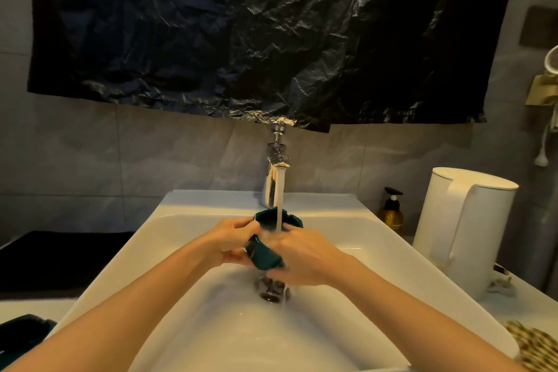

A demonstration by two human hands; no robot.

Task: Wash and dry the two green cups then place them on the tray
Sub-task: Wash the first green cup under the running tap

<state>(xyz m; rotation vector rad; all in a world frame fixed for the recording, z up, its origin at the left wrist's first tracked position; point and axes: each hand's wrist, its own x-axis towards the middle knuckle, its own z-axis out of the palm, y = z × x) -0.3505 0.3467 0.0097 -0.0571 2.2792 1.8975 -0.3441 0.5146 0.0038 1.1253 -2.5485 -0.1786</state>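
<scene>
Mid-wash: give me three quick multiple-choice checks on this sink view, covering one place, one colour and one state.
1. Where is the dark green glazed cup?
A. on the counter
B. held over the white ceramic sink
C. on a tray

2. What colour is the body of the pump bottle?
A. amber
B. blue
C. white

3. The chrome tap is:
A. off
B. dripping
C. running steadily

Answers:
1 B: the left hand and the right hand grip the cup above the drain.
2 A: the body is amber-brown under a black pump.
3 C: an unbroken stream falls onto the hands and cup.
</scene>
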